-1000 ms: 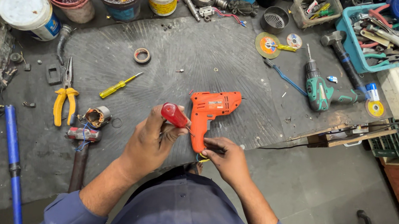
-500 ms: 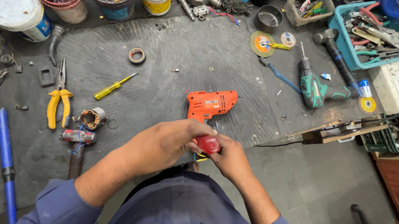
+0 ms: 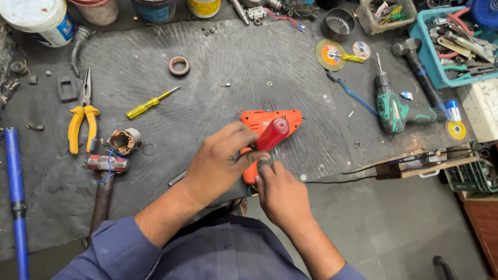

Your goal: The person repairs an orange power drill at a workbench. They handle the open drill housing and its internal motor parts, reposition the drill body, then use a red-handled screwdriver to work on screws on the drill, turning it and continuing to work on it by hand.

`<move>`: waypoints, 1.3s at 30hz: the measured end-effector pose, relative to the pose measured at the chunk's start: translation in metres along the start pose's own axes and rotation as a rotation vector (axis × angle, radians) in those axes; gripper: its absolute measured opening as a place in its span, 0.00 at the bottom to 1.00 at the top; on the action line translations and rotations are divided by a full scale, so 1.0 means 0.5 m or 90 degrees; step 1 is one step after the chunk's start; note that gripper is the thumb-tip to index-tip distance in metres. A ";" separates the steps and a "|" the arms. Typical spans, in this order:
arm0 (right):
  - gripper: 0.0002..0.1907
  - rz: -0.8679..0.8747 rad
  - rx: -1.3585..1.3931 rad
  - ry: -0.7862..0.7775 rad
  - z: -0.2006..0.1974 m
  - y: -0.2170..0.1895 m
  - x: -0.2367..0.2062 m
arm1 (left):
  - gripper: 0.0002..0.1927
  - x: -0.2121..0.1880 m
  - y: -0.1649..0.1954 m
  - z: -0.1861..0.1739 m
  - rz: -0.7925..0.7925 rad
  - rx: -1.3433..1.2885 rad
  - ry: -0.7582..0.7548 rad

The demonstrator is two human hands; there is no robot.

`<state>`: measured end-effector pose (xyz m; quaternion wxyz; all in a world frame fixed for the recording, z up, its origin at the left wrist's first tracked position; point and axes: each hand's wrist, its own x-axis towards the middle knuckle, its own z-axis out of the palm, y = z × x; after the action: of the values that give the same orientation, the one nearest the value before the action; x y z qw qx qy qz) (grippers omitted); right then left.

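Gripping red-handled screwdriver (image 3: 272, 134) with left hand (image 3: 217, 163), right hand (image 3: 280, 193) at orange drill (image 3: 262, 129)

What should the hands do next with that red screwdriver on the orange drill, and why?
Probably press the red-handled screwdriver straight down and turn it. The left hand grips its handle above the orange drill, and the right hand pinches low by the tip at the drill's grip, as if seating it on a screw. The screw itself is hidden by the fingers.
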<state>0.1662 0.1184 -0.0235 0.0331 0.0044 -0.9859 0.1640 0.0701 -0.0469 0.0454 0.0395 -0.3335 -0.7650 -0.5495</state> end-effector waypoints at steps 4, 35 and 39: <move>0.13 0.015 -0.039 0.008 0.025 0.004 0.007 | 0.12 -0.010 -0.011 -0.009 0.040 0.020 0.007; 0.22 -0.081 0.391 0.240 -0.276 -0.099 0.081 | 0.18 -0.020 0.111 -0.065 0.101 -0.065 0.071; 0.23 -0.107 0.381 0.231 -0.254 -0.091 0.120 | 0.21 0.015 0.173 -0.083 0.166 0.040 0.079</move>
<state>0.1155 0.1165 0.1149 0.2179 0.0659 -0.8686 0.4401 0.0992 -0.0645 0.1353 0.1682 -0.3940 -0.7281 -0.5351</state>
